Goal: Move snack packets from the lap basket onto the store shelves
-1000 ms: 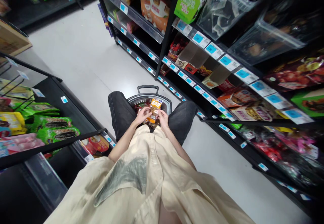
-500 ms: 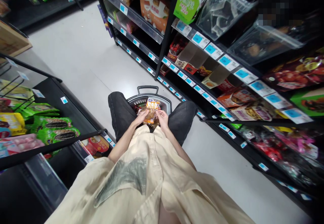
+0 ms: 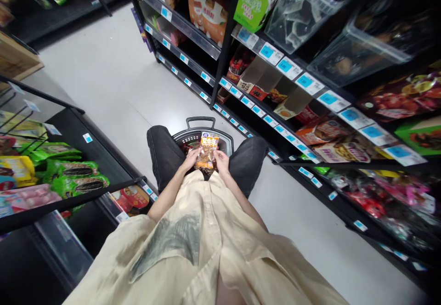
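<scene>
Between my knees, a small orange-and-clear snack packet (image 3: 207,151) is held up with its printed front toward me. My left hand (image 3: 191,159) is closed on the packet's left edge. My right hand (image 3: 221,161) pinches the opposite edge between thumb and fingers. Behind and under the packet stands a dark shopping basket (image 3: 225,138) with a raised handle. Other wrapped goods lie inside it, mostly hidden by the packet and my hands.
Shelves with price tags (image 3: 284,66) rise close on my right, bearing snack boxes and clear plastic bins (image 3: 292,15). On the left, a low rack holds green snack bags (image 3: 76,176). Grey floor (image 3: 103,75) runs ahead, with a cardboard box (image 3: 19,59) at far left.
The packet has turned slightly and now stands straighter, its front showing more fully. Both hands keep hold of its sides. My view has shifted only a little.
</scene>
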The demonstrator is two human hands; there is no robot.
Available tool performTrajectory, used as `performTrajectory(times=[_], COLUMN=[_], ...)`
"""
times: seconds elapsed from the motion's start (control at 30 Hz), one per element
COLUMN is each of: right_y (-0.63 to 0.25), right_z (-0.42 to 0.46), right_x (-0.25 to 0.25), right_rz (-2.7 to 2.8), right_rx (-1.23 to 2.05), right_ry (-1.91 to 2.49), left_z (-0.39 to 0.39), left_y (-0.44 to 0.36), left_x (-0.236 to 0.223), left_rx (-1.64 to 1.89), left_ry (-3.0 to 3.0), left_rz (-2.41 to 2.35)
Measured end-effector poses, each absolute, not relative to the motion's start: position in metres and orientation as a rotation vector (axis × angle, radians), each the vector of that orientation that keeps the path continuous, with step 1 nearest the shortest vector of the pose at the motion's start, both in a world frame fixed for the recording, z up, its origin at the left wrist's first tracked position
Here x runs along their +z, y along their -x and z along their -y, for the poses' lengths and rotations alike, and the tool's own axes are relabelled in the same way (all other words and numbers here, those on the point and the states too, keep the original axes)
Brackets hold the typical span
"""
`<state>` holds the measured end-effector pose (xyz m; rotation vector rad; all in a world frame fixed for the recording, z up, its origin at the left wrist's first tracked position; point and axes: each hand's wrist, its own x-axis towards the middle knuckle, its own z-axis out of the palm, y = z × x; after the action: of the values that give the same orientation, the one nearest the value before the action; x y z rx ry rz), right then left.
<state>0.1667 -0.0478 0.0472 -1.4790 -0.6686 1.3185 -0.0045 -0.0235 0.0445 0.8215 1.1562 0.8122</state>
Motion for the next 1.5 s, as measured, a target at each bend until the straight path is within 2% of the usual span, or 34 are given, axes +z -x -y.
performTrajectory(times=[0.57, 1.5], right_y=[-0.166, -0.167], right_z=[0.047, 0.047], right_x=[0.047, 0.049], right_rz=[0.590, 0.527], right_rx=[1.277, 1.210], right_ry=[1.529, 1.557], left_z=[0.022, 0.023], left_y=[0.006, 0.006], left_x=[0.061, 0.052], left_rx=[0.823, 0.829], left_ry=[-0.875, -0.750], left_rz=[-1.190, -1.083])
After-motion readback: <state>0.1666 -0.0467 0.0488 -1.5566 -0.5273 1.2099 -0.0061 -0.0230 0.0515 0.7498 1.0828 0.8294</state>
